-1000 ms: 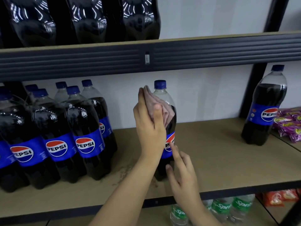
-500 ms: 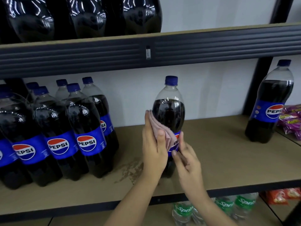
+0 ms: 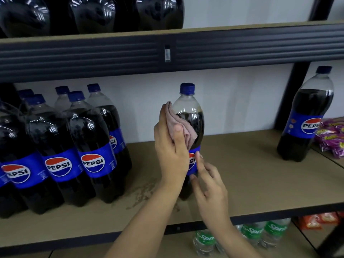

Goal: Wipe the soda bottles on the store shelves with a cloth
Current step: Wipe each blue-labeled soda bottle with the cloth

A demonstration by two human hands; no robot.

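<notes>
My left hand (image 3: 170, 146) presses the pink cloth (image 3: 183, 128) against the upright Pepsi bottle (image 3: 190, 116) mid-shelf, hiding part of its label. My right hand (image 3: 208, 185), fingers relaxed, touches the label's right edge; the bottle's base is hidden.

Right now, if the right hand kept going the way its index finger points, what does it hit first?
The right hand points its index finger up and slightly left at the Pepsi bottle. It would meet the blue label first; the fingertip already looks to be on it, though depth is unclear.
</notes>
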